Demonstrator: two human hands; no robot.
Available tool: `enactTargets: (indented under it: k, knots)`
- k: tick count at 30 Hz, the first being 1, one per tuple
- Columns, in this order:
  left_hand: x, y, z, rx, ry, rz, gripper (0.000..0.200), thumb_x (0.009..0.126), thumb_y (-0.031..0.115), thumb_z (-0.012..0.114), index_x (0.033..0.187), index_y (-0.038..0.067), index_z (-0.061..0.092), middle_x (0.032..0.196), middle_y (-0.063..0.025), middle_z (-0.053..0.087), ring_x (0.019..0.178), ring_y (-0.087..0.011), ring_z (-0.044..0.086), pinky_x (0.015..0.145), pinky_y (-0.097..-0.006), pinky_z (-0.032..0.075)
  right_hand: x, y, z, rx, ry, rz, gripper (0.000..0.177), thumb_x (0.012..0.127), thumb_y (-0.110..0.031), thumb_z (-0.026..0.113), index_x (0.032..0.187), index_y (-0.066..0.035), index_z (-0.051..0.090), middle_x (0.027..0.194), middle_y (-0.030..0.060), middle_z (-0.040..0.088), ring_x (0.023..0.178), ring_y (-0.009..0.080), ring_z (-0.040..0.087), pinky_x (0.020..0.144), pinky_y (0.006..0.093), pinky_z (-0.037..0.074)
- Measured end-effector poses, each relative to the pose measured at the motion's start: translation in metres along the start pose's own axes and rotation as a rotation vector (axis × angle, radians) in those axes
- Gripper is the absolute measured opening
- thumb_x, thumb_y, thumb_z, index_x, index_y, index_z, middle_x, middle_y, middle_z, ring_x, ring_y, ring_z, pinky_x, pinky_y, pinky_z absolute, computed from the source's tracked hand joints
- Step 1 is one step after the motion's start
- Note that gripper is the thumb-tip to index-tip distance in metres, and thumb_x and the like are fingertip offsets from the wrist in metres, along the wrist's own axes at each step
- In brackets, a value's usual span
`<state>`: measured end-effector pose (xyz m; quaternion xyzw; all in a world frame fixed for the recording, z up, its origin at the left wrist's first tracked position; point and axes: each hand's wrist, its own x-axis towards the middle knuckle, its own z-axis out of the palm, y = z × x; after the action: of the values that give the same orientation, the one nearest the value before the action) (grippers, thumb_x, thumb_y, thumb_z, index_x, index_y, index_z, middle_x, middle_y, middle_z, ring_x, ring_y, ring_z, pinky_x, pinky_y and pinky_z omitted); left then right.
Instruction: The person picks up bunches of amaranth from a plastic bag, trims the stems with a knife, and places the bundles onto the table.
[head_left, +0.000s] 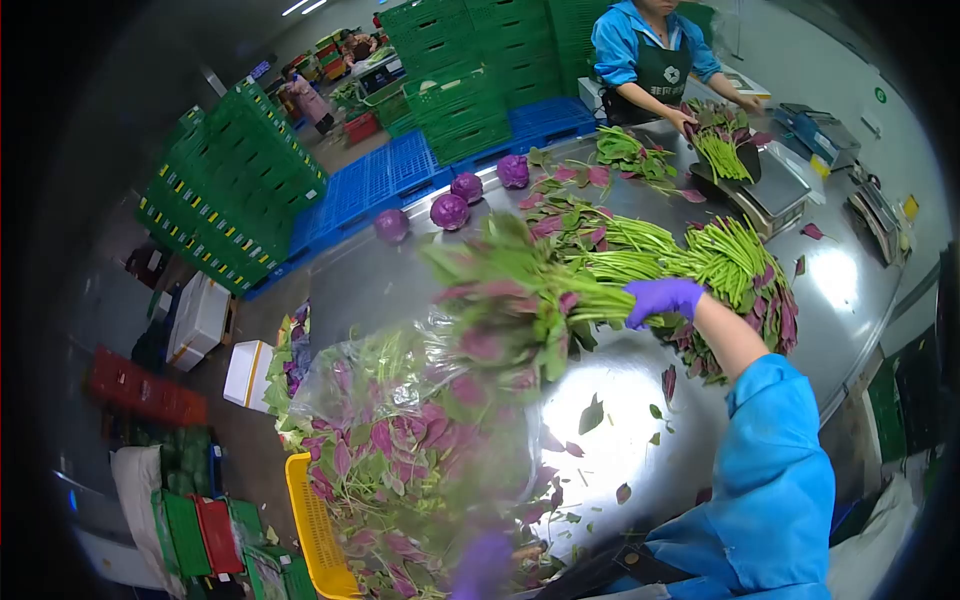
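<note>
Head view, right hand gripping greens, bag, cabbages nearby

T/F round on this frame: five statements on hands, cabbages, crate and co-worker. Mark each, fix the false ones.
1. The right hand grips a bunch by its stems. True.
2. The crate beside the leaf heap is red. False: it is yellow.
3. Four purple cabbages lie on the table. True.
4. The left hand is on a cabbage. False: it is a blur low in view, by the leaf heap, well away from the cabbages.
5. The co-worker stands with both arms folded. False: the arms reach forward, one hand at greens by a scale.
</note>
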<state>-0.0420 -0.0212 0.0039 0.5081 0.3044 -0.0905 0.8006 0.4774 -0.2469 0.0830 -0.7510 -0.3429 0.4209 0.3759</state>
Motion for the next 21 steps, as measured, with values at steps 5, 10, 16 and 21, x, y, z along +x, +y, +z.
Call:
enactTargets:
  k: [5,10,16,21]
  knots:
    - [-0.001,0.011,0.029,-0.178,0.044,-0.049,0.065,0.079,0.033,0.059,0.13,0.0,0.037,0.133,-0.0151,0.04,0.125,-0.0271,0.037,0.106,-0.0397,0.026,0.064,0.116,-0.022,-0.646,-0.021,0.323,0.024,0.048,-0.014,0.062,0.07,-0.004,0.065,0.07,0.0126,0.063,0.062,0.0265,0.06,0.052,0.0367,0.045]
    - [0.011,0.008,0.019,-0.191,-0.08,-0.093,0.064,0.08,0.034,0.058,0.13,-0.002,0.037,0.133,-0.015,0.041,0.123,-0.0262,0.04,0.104,-0.0365,0.029,0.075,0.136,-0.032,-0.68,0.037,0.317,0.036,0.049,-0.015,0.065,0.084,-0.007,0.066,0.081,0.0163,0.065,0.072,0.0329,0.062,0.063,0.0414,0.049]
    - [0.027,-0.028,-0.002,-0.286,0.083,-0.01,0.05,0.087,0.018,0.051,0.131,-0.001,0.036,0.132,-0.0152,0.042,0.121,-0.0254,0.041,0.103,-0.0346,0.031,0.052,0.143,-0.009,-0.735,0.221,0.079,0.062,0.053,-0.022,0.074,0.11,-0.007,0.055,0.102,0.0182,0.06,0.096,0.0344,0.057,0.082,0.0414,0.046]
    - [0.036,0.006,0.0,-0.095,-0.004,0.102,0.045,0.087,0.017,0.055,0.126,0.0,0.041,0.124,-0.0098,0.048,0.117,-0.0205,0.045,0.099,-0.0351,0.036,0.058,0.008,0.044,-0.781,0.385,-0.237,0.058,0.065,-0.023,0.069,0.118,-0.006,0.052,0.101,0.016,0.061,0.092,0.0315,0.059,0.081,0.0394,0.046]
